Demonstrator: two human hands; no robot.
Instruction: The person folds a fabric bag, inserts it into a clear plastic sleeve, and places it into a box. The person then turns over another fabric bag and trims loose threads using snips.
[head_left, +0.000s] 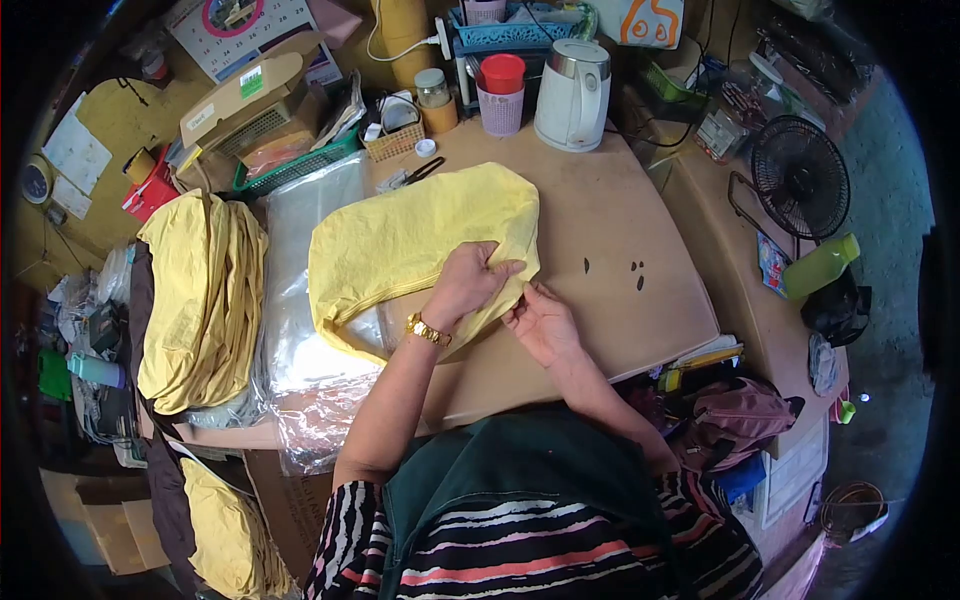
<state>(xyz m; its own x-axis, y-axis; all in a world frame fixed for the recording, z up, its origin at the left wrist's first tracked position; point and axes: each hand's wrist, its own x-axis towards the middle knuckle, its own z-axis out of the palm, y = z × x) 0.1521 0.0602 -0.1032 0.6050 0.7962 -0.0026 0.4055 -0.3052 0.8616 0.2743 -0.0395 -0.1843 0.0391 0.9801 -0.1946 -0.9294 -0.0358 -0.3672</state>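
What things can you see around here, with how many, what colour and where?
Yellow fabric piece: one, yellow, mid-table
Yellow fabric stacks: two, yellow, left
Clear plastic: uncountable, transparent, beside upper stack
Table: one, brown, centre
Kettle: one, white, table's back
Calendar: one, mostly white, top left
Green tray: one, green, back left
Fan: one, black, right
Bottle: one, green, near fan
Other clutter: too crowded to count
Watch: one, gold, left wrist
Left hand: one, bare, on fabric
Right hand: one, bare, fabric's edge

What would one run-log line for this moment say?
left hand: on yellow cloth | right hand: pinching its edge | surface: table | cloth's left: plastic, cloth pile
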